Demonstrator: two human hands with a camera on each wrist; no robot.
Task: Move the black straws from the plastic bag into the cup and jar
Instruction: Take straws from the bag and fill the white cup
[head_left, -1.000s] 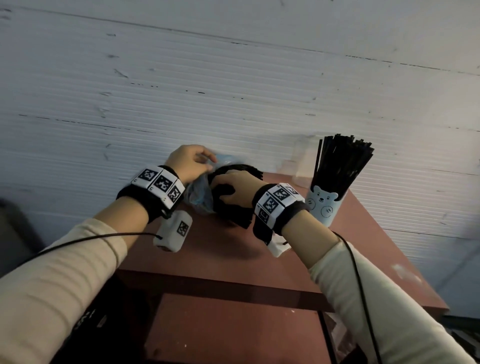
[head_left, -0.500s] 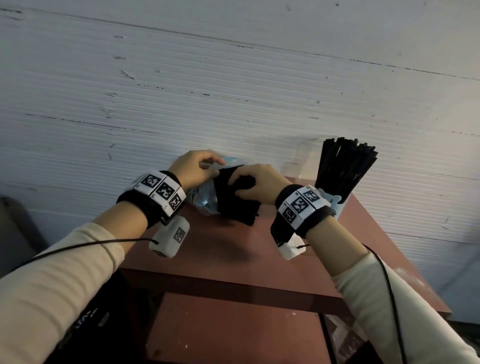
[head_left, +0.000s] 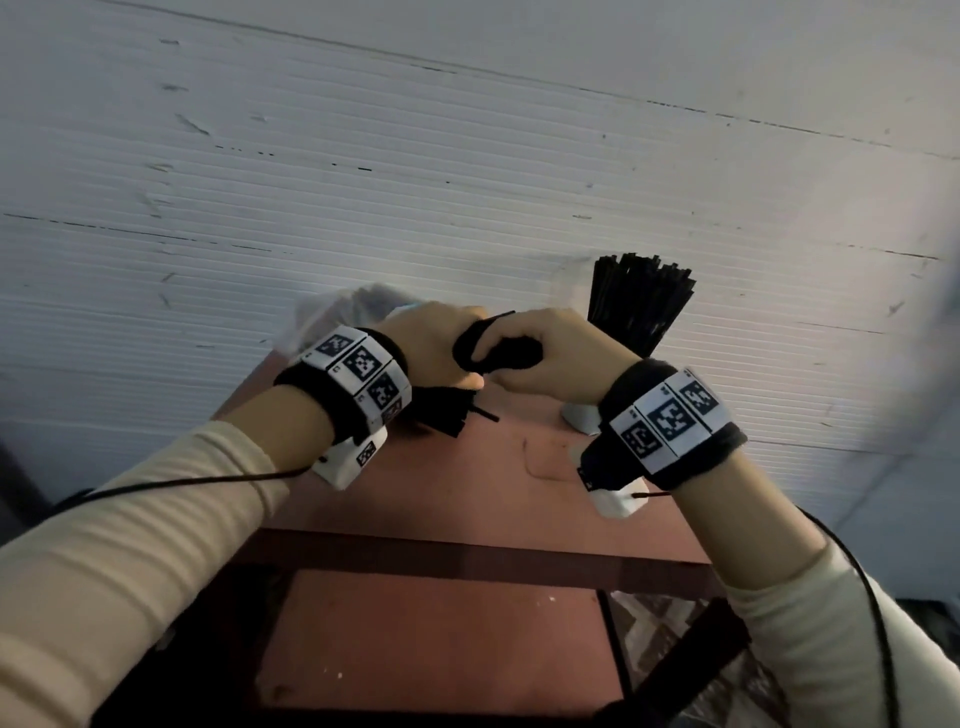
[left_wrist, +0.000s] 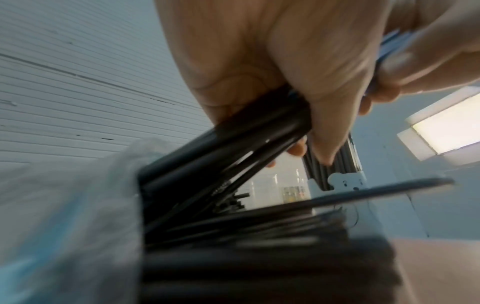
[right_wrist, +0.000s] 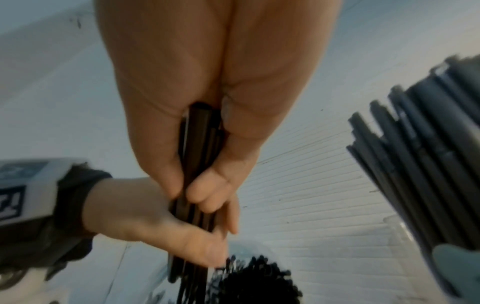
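Gripping a small bunch of black straws (right_wrist: 198, 144), the right hand (head_left: 540, 358) has its fingers and thumb curled round them above the far part of the reddish-brown desk (head_left: 524, 499). Right beside it, touching, the left hand (head_left: 431, 353) has its fingers closed on the same bunch and on the clear plastic bag (head_left: 332, 317), which lies at the desk's far left edge with many more straws fanning out of its mouth. To the right, near the wall, stands the pale blue cup (left_wrist: 348, 183) with a bear face, packed with upright black straws. In the left wrist view a clear jar (left_wrist: 279, 190) shows just beside the cup; its contents cannot be made out.
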